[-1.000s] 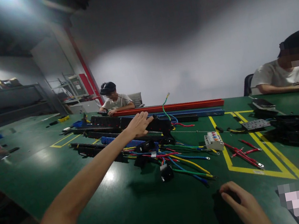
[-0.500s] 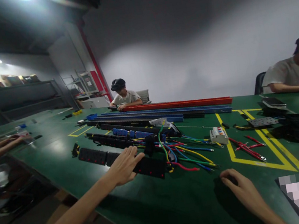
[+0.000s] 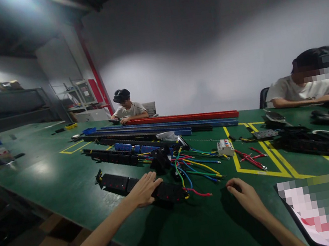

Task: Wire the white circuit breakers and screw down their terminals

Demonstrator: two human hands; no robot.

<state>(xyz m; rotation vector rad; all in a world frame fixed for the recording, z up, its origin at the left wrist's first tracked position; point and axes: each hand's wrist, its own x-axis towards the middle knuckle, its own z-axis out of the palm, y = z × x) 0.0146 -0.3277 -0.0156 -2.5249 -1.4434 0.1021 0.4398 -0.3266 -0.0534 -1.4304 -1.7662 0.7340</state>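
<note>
- Black strip point(image 3: 169, 192): lies on the near side of the green table point(image 3: 191, 241), slanting from upper left to lower right. Cannot tell whether it rests flat or is slightly raised.
- Strip is long, narrow, matt black, in flat sections; a seam shows left of the hand. Small red dots run along it. Middle hidden by the hand.
- Its left end carries a small black upright piece with a touch of yellow. From its right end come thin wires: green and blue loop upward, yellow bends at the tip, red trails right to a bare end.
- Left hand point(image 3: 146, 190): partly closed over the strip's middle, has hold of it from above, fingers across the top, thumb at the near side. Tightness cannot be told.
- Right hand point(image 3: 244, 197): near the table, right of the red wire's end, well apart from the strip. Loosely half open, fingers curled toward the thumb, nothing seen in it.
- Just beyond the strip: bundle of coloured wires point(image 3: 203, 169), fanned rightward.
- Right of the bundle: white switch block point(image 3: 225, 148), then crossed red cables point(image 3: 253, 159) by yellow tape point(image 3: 261, 171).
- Farther back: blue rails point(image 3: 165, 127) and a red rail point(image 3: 183, 118), side by side.
- Across the table: two seated people point(image 3: 132, 111).
</note>
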